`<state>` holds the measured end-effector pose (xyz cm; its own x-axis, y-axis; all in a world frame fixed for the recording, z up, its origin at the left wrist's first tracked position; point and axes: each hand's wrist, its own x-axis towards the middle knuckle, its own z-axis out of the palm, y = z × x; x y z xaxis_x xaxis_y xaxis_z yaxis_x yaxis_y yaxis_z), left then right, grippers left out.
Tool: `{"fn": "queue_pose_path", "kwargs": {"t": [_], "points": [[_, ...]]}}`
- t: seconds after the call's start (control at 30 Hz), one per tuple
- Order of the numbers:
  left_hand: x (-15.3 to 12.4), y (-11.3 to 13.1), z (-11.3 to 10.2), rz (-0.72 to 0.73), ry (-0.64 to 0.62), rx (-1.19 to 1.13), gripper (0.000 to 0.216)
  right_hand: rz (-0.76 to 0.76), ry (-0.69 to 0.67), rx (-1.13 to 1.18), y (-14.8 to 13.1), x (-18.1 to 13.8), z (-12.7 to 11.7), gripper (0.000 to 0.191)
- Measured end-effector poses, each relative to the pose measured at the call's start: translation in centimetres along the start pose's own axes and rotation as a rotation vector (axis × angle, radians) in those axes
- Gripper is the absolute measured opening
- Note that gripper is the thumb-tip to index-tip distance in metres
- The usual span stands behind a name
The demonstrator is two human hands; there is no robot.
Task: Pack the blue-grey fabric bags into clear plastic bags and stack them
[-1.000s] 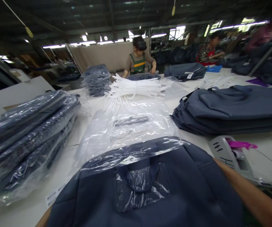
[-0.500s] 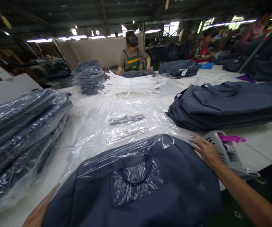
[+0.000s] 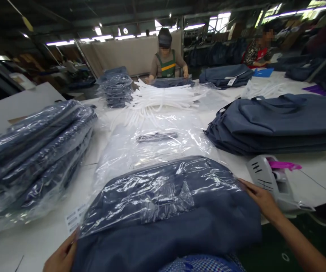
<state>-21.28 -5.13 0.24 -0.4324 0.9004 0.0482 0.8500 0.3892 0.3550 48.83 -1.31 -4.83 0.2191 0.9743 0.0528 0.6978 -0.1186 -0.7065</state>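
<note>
A folded dark blue bag [image 3: 196,230] lies in front of me on the white table [image 3: 315,173], its far half inside a clear plastic sleeve [image 3: 157,189]. My left hand [image 3: 62,257] grips the sleeve's left edge beside the bag. My right hand [image 3: 260,198] pinches the sleeve's right edge at the bag's far right corner. More empty clear sleeves [image 3: 151,143] lie spread just beyond the bag.
A stack of bagged blue bags [image 3: 32,151] sits at my left, and unbagged blue bags [image 3: 278,121] are piled at my right. A white tape dispenser [image 3: 273,181] stands by my right hand. White plastic strips [image 3: 163,100] lie farther back. Other people work across the table.
The plastic sleeve has been drawn farther down over the bag towards me. Both hands moved back along the bag's sides with the sleeve's edges.
</note>
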Motion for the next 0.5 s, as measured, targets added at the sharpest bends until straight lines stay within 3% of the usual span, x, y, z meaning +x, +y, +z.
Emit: {"fn": "queue_pose_path", "kwargs": {"t": [0.1,0.23,0.33,0.5], "points": [[0.3,1.4,-1.1,-0.078,-0.045,0.012,0.06,-0.081,0.046,-0.02,-0.6,1.7,-0.1,0.049],[0.5,2.9,-1.6,0.014,0.033,0.079,0.05,-0.266,0.186,-0.084,-1.0,3.3,-0.4,0.043],[-1.2,1.5,-1.1,0.124,0.062,0.096,0.044,-0.365,0.153,-0.126,0.3,2.0,-0.6,0.035],[-5.1,-2.1,-0.1,0.138,-0.003,0.09,0.046,-0.295,0.211,-0.154,3.2,-1.4,0.0,0.036]]}}
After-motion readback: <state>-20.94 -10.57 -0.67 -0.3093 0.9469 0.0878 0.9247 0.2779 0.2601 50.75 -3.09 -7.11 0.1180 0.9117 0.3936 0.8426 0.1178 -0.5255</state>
